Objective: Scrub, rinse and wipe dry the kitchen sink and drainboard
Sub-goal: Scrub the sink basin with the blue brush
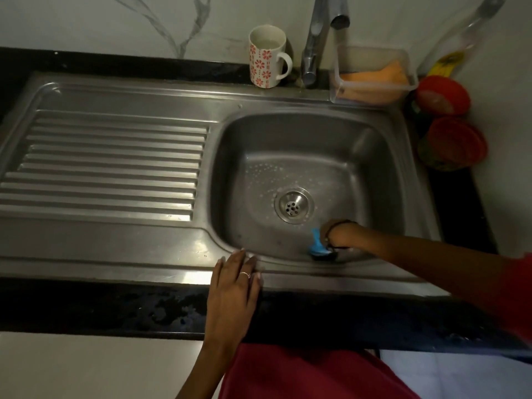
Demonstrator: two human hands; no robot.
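The steel sink basin (288,145) fills the right half, with its drain (292,206) in the middle and water drops around it. The ribbed drainboard (109,165) lies to its left. My right hand (339,236) reaches down into the basin's near wall and grips a blue-handled scrub brush (318,244), whose dark bristles press against the steel. My left hand (234,280) lies flat with straight fingers on the sink's front rim, fingertips at the basin edge.
A flowered mug (266,57) and the tap (316,38) stand at the back rim. Right of the tap sits a clear plastic tub (374,76) holding an orange cloth. Two red-lidded jars (449,122) stand on the black counter at the far right.
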